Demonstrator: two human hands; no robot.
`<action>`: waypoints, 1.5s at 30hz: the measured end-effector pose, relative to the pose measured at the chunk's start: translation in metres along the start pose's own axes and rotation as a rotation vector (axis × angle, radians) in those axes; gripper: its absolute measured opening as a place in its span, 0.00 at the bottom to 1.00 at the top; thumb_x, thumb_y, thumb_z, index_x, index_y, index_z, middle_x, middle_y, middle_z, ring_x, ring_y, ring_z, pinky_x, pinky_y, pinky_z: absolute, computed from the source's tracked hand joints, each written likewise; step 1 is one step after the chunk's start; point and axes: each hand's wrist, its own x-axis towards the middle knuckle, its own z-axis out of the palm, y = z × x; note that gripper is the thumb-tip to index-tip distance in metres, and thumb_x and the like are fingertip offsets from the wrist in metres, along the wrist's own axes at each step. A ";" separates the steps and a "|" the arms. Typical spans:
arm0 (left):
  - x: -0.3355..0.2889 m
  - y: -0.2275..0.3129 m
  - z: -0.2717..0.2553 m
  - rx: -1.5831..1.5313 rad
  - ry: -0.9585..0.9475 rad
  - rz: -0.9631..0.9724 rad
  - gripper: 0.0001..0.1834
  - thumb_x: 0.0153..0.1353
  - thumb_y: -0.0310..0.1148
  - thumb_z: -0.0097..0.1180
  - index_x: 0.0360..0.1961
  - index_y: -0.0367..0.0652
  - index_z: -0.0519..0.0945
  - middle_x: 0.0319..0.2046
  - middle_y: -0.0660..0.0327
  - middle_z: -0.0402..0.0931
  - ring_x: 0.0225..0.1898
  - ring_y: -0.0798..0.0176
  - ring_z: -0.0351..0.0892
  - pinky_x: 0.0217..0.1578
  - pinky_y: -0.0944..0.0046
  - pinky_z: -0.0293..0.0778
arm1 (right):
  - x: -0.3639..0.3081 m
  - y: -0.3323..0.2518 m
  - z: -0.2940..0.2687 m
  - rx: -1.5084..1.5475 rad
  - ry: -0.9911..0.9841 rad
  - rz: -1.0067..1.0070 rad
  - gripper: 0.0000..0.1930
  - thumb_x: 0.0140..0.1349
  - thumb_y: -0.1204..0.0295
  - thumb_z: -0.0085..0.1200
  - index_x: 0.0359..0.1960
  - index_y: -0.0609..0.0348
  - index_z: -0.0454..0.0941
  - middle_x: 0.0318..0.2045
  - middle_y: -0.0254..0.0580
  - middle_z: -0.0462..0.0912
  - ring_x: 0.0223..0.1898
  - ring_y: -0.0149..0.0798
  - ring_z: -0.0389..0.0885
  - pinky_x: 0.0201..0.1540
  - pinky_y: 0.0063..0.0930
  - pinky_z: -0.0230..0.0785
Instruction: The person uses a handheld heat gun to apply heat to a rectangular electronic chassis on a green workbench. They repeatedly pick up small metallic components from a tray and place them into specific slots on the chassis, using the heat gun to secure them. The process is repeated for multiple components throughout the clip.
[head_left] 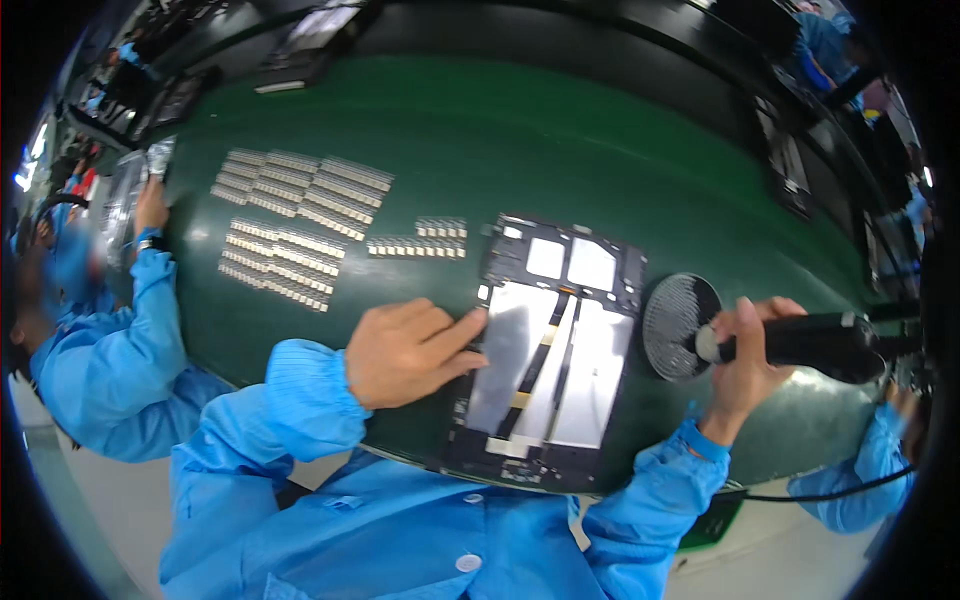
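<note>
An opened tablet-like device (560, 370) lies on the green table in front of me, with silver panels and black ends showing. My left hand (410, 350) rests at its left edge, index finger and thumb stretched apart against the side, the other fingers partly curled. To the device's right, my right hand (750, 365) is closed round the neck of a black cylindrical tool (825, 345). A round grey perforated disc (683, 327) sits at that tool's light-coloured tip; whether the two are joined, I cannot tell.
Rows of small pale parts (290, 250) lie in strips on the green table (580, 130), left of the device. Dark devices (305, 45) stand along the far edge. A co-worker in blue (120, 350) sits at the left; another sleeve (865, 480) shows at the right, near a black cable (820, 497).
</note>
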 end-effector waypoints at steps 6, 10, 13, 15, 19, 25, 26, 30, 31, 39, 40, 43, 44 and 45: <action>-0.002 0.001 0.004 -0.020 0.022 -0.011 0.22 0.45 0.35 0.67 0.42 0.36 0.79 0.16 0.61 0.68 0.16 0.61 0.68 0.16 0.63 0.64 | 0.001 0.005 -0.004 0.067 -0.084 -0.072 0.16 0.53 0.83 0.57 0.41 0.59 0.66 0.20 0.38 0.72 0.17 0.32 0.70 0.25 0.32 0.69; -0.003 0.000 0.005 -0.002 0.021 -0.002 0.21 0.47 0.35 0.66 0.42 0.37 0.79 0.16 0.62 0.68 0.17 0.63 0.69 0.17 0.64 0.65 | 0.002 0.006 -0.006 0.106 -0.079 -0.086 0.18 0.52 0.86 0.57 0.40 0.59 0.64 0.17 0.40 0.72 0.15 0.33 0.70 0.22 0.30 0.70; -0.004 -0.002 0.007 -0.014 0.038 0.001 0.21 0.47 0.35 0.65 0.42 0.37 0.79 0.16 0.62 0.68 0.17 0.63 0.69 0.17 0.63 0.65 | 0.000 0.006 -0.004 0.096 -0.075 -0.091 0.17 0.52 0.86 0.56 0.40 0.58 0.64 0.17 0.40 0.72 0.15 0.33 0.70 0.22 0.31 0.71; -0.006 -0.003 0.009 -0.027 0.049 -0.004 0.20 0.48 0.35 0.65 0.42 0.37 0.79 0.17 0.62 0.68 0.17 0.62 0.69 0.17 0.63 0.65 | 0.000 0.006 -0.002 0.108 -0.079 -0.088 0.17 0.53 0.86 0.56 0.40 0.59 0.64 0.17 0.40 0.72 0.15 0.33 0.70 0.22 0.31 0.71; -0.008 -0.003 0.011 -0.040 0.069 -0.015 0.21 0.49 0.34 0.64 0.43 0.37 0.78 0.17 0.63 0.68 0.17 0.62 0.70 0.17 0.63 0.65 | 0.000 0.004 -0.002 0.077 -0.059 -0.095 0.19 0.51 0.86 0.56 0.41 0.59 0.64 0.17 0.41 0.72 0.15 0.34 0.70 0.23 0.32 0.71; -0.014 -0.009 0.017 -0.060 0.109 0.001 0.20 0.50 0.36 0.63 0.44 0.38 0.78 0.16 0.64 0.67 0.17 0.63 0.70 0.17 0.64 0.65 | 0.000 -0.010 0.000 0.029 -0.078 -0.168 0.17 0.53 0.81 0.52 0.44 0.59 0.64 0.17 0.42 0.72 0.14 0.33 0.69 0.23 0.32 0.68; -0.014 -0.009 0.018 -0.055 0.117 0.006 0.20 0.50 0.36 0.63 0.44 0.38 0.78 0.16 0.64 0.67 0.17 0.64 0.70 0.18 0.64 0.65 | 0.000 -0.015 0.006 0.052 -0.101 -0.174 0.17 0.53 0.81 0.51 0.45 0.59 0.64 0.17 0.41 0.71 0.14 0.33 0.68 0.23 0.31 0.68; -0.019 -0.013 0.020 -0.087 0.139 0.001 0.23 0.47 0.37 0.65 0.44 0.37 0.78 0.15 0.65 0.65 0.16 0.65 0.68 0.17 0.65 0.64 | -0.006 -0.026 0.049 0.168 -0.207 -0.133 0.18 0.54 0.78 0.50 0.48 0.58 0.63 0.15 0.36 0.66 0.14 0.31 0.66 0.21 0.30 0.66; -0.021 -0.014 0.021 -0.083 0.154 -0.007 0.23 0.47 0.38 0.64 0.44 0.38 0.78 0.15 0.65 0.65 0.16 0.65 0.68 0.16 0.65 0.64 | -0.009 -0.028 0.062 0.201 -0.246 -0.108 0.19 0.54 0.78 0.50 0.48 0.58 0.63 0.15 0.36 0.65 0.14 0.31 0.66 0.21 0.30 0.66; -0.025 -0.016 0.028 -0.073 0.237 0.004 0.21 0.51 0.43 0.62 0.42 0.42 0.79 0.14 0.68 0.65 0.15 0.67 0.68 0.16 0.67 0.64 | -0.035 -0.031 0.153 0.293 -0.505 0.020 0.22 0.52 0.81 0.54 0.47 0.59 0.58 0.14 0.40 0.70 0.13 0.34 0.70 0.22 0.31 0.70; -0.025 -0.016 0.028 -0.076 0.230 -0.004 0.20 0.51 0.43 0.62 0.42 0.42 0.79 0.14 0.68 0.65 0.15 0.67 0.69 0.17 0.67 0.64 | -0.037 -0.029 0.158 0.264 -0.521 0.036 0.22 0.52 0.81 0.55 0.46 0.59 0.58 0.14 0.40 0.71 0.14 0.34 0.71 0.22 0.31 0.71; -0.025 -0.017 0.028 -0.083 0.205 -0.023 0.19 0.52 0.44 0.61 0.41 0.43 0.80 0.13 0.67 0.65 0.15 0.66 0.70 0.17 0.67 0.65 | -0.042 -0.026 0.166 0.259 -0.559 0.081 0.22 0.52 0.81 0.57 0.45 0.59 0.58 0.14 0.39 0.71 0.14 0.34 0.71 0.23 0.31 0.71; -0.024 -0.017 0.027 -0.086 0.197 -0.028 0.19 0.53 0.44 0.61 0.41 0.44 0.80 0.13 0.67 0.65 0.15 0.66 0.70 0.17 0.66 0.66 | -0.043 -0.024 0.168 0.270 -0.576 0.078 0.22 0.52 0.81 0.58 0.45 0.59 0.58 0.14 0.39 0.71 0.14 0.34 0.71 0.23 0.31 0.71; -0.024 -0.017 0.027 -0.088 0.188 -0.032 0.19 0.53 0.45 0.60 0.41 0.44 0.80 0.13 0.67 0.66 0.15 0.66 0.71 0.17 0.66 0.66 | -0.044 -0.022 0.168 0.282 -0.593 0.075 0.22 0.52 0.80 0.58 0.44 0.59 0.58 0.14 0.39 0.72 0.14 0.34 0.72 0.23 0.31 0.71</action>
